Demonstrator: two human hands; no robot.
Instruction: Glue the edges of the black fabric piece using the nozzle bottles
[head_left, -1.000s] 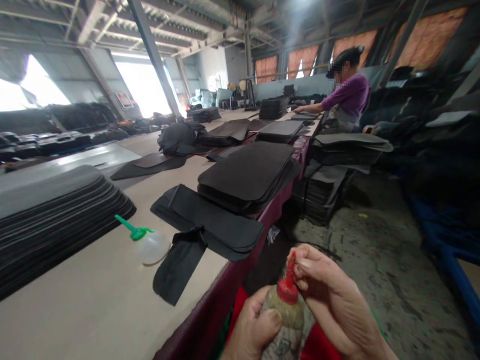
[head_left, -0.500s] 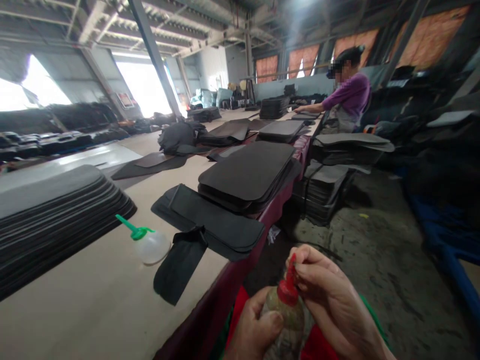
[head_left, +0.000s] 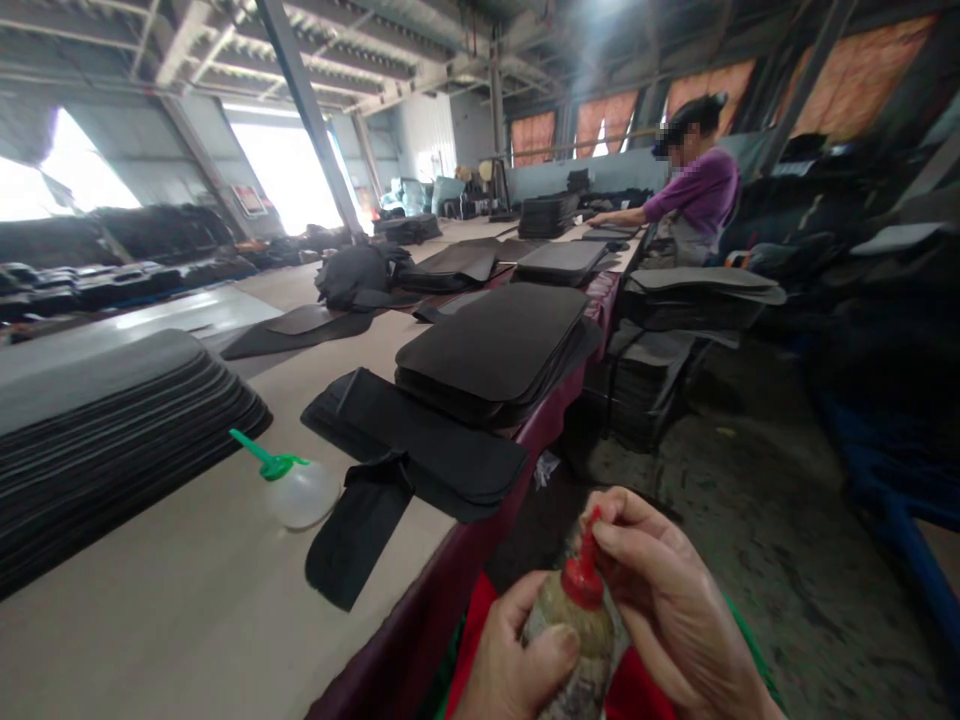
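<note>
My left hand (head_left: 521, 650) is wrapped round a murky, yellowish bottle (head_left: 574, 640) at the bottom of the view, its thumb across the front. A red nozzle cap (head_left: 584, 578) tops the bottle, pointing up. The thumb and fingers of my right hand (head_left: 660, 580) pinch the tip of the red nozzle. On the table, a whitish round bottle with a green nozzle (head_left: 304, 492) lies tilted. Beside it are folded dark pieces (head_left: 420, 440) and a narrow dark piece (head_left: 360, 535).
A tall stack of dark sheets (head_left: 112, 440) covers the left of the table (head_left: 187, 620). Another stack (head_left: 495, 345) sits near its right edge. Bundled sheets (head_left: 645, 385) stand on the floor. A person in purple (head_left: 697, 195) works at the far table side.
The bottle has shifted slightly, and its nozzle now stands a little higher and further right. My right fingers remain at the nozzle tip.
</note>
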